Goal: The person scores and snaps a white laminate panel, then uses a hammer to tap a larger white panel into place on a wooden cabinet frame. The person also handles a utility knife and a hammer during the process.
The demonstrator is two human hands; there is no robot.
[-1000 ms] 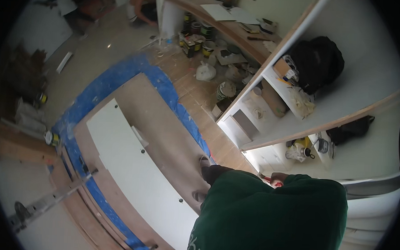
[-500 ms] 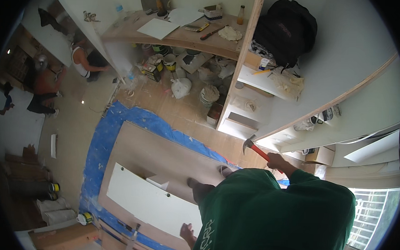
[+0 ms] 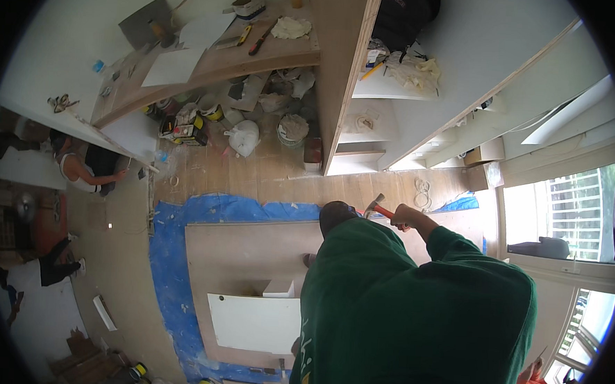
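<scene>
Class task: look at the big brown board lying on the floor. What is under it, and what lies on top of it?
Under the board a blue sheet shows along its edges; the floor beneath is covered. On top lies a white panel, partly hidden by the green sleeve.

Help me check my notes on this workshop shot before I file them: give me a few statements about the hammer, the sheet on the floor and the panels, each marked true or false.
1. A hand grips a hammer with a red handle. True.
2. The sheet spread on the floor is yellow. False: it is blue.
3. A white panel lies on the large brown board. True.
4. The brown board rests straight on bare floor. False: it lies on the blue sheet.
5. The person holding the hammer wears a green top. True.
6. The black backpack lies on the blue sheet. False: it sits up on the white shelving.
</scene>
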